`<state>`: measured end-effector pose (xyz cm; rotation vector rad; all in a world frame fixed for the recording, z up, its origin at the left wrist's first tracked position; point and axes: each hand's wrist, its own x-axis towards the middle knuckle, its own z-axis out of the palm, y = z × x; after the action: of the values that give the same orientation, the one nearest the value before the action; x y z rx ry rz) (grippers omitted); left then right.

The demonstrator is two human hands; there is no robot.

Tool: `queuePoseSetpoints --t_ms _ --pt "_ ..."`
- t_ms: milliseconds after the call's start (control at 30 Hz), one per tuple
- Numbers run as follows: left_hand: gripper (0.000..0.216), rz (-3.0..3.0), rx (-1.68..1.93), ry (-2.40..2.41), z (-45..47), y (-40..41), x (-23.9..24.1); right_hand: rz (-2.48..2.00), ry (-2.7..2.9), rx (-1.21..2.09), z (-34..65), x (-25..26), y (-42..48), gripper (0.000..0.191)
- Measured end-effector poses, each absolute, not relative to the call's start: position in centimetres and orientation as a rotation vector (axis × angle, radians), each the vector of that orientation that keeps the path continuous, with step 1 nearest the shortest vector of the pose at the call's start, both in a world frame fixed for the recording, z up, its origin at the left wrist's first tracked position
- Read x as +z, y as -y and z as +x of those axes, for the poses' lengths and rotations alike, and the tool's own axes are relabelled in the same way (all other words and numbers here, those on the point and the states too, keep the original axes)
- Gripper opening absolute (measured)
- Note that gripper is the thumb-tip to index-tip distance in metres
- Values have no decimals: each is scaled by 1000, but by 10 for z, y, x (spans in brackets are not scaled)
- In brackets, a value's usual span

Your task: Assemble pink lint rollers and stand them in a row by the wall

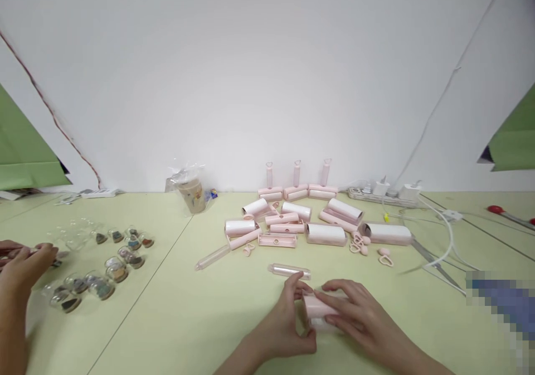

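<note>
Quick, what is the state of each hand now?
Left hand: closed on the pink roller piece.
Right hand: closed on the same pink roller piece, fingers laid over its top.

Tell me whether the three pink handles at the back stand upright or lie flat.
Upright: the three handles rise vertically from their bases by the wall, while the rollers in front lie flat on the table.

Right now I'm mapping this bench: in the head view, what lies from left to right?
Co-worker's hand → small glass bottles → bagged paper cup → pink roller parts → power strip → red-handled tool.
</note>
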<state>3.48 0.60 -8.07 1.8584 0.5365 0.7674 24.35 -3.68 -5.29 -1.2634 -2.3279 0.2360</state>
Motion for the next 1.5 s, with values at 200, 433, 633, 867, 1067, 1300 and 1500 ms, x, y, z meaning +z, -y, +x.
queuePoseSetpoints --t_ms 200,433,633,867,1067,1300,1500 --pt "89 1982 714 -613 33 -5 -77 -1524 2191 166 228 -2 -7 34" --pt "76 2107 616 -754 29 -2 -63 -1420 2514 456 184 -11 -76 21" --pt "34 2050 962 -1257 8 -33 -54 -1445 2228 573 223 -10 -51 22" --pt "38 1946 1209 -1544 -9 -75 -69 -1425 1846 764 276 -5 8 40" --pt "46 1976 855 -1106 30 -23 -51 -1496 2236 612 287 20 30 21" --pt "67 1702 575 -934 58 7 -55 -1559 2733 308 253 62 19 14" --pt "70 1678 658 -933 58 9 -59 -1539 2994 220 209 85 0 8"
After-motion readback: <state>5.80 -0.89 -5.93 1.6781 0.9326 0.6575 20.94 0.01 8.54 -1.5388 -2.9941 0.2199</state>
